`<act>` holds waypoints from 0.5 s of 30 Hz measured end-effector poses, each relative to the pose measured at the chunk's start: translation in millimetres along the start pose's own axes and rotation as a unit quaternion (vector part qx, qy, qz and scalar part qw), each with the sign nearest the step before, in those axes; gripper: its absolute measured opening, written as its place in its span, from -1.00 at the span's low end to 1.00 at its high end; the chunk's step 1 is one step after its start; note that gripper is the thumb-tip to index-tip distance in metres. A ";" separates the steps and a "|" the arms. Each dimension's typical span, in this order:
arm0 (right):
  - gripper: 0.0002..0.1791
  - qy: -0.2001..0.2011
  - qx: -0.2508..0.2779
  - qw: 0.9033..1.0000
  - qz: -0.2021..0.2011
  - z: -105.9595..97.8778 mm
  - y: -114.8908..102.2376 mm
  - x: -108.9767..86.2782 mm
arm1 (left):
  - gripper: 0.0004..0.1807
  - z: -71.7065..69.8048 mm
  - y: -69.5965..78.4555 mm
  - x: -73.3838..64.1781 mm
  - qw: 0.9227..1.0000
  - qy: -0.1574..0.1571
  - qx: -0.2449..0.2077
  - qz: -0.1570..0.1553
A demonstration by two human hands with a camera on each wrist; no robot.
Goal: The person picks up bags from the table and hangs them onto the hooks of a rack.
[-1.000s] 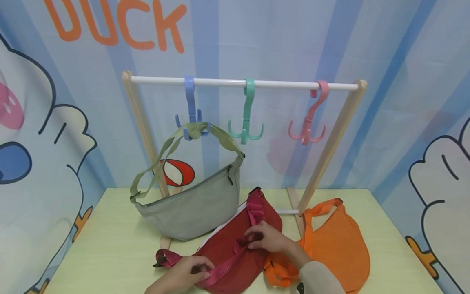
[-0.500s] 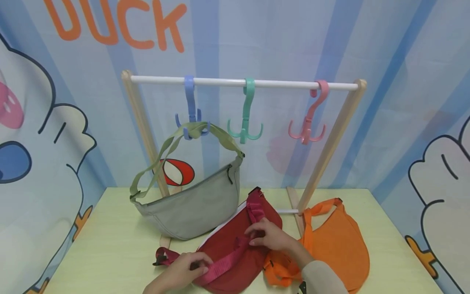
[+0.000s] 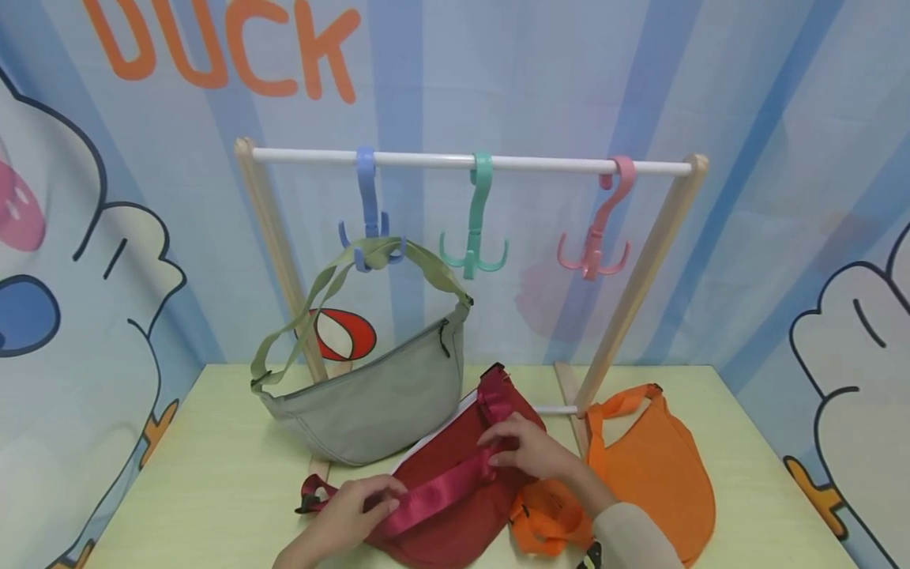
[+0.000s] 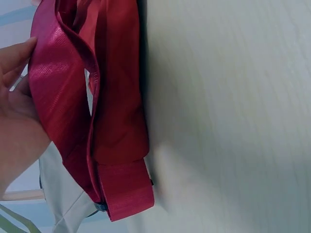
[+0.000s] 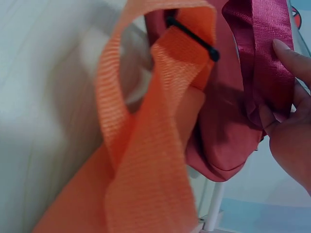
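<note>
Red bag [image 4: 120,87] cut off atop left wrist view; orange strap [image 5: 150,189] blurred in right wrist view.

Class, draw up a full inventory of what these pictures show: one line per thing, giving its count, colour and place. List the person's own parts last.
table: one, pale yellow, below everything
backdrop: one, mainly blue, printed with orange DUCK and cartoon figures, behind the table
rack: one, white rail and wooden posts, on the table
hooks: three, blue, green, pink, left to right along the rail
grey bag: one, grey, its green strap over the blue hook
red bag: one, red, on the table
red strap: one, crimson, across the red bag
orange bag: one, orange, right of the red bag
sleeve: one, pale, right forearm
left grip, right grip: two, both holding the red strap
</note>
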State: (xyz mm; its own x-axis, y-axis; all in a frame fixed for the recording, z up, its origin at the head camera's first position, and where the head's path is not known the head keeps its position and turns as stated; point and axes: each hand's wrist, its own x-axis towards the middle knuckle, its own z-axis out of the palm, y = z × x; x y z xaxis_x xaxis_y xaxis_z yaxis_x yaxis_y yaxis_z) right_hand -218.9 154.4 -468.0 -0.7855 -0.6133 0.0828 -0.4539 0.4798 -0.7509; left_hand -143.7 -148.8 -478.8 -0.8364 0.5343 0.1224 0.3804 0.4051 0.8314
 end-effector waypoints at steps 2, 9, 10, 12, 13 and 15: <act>-0.78 0.005 0.005 1.000 -0.004 -2.4 -1.7 0.4 | -0.88 -1.0 2.6 0.1 1.000 0.011 0.010 -0.002; -0.78 0.011 0.011 1.000 -0.016 -11.9 -6.0 2.2 | -0.90 -4.7 8.3 1.0 0.999 0.033 0.028 -0.025; -0.78 0.012 0.010 1.000 -0.017 -12.9 -6.0 2.4 | -0.90 -5.0 8.6 1.1 0.999 0.037 0.028 -0.026; -0.78 0.014 0.009 1.000 -0.016 -14.7 -5.6 2.6 | -0.91 -5.4 9.2 1.4 0.998 0.043 0.026 -0.028; -0.77 0.016 0.007 1.000 -0.019 -15.5 -5.4 2.6 | -0.90 -5.7 9.9 1.5 0.998 0.046 0.025 -0.031; -0.77 0.022 -0.002 0.999 -0.029 -17.5 -5.7 2.7 | -0.90 -6.5 11.3 1.8 0.998 0.052 0.024 -0.038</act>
State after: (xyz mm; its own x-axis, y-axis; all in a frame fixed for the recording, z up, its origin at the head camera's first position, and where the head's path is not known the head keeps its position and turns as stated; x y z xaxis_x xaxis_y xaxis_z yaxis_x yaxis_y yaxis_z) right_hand -225.8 161.0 -452.0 -0.7756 -0.6121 0.1544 -0.5008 0.4477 -0.7408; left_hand -143.5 -148.0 -465.7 -0.8989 0.4221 0.1171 0.3306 0.4784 0.8135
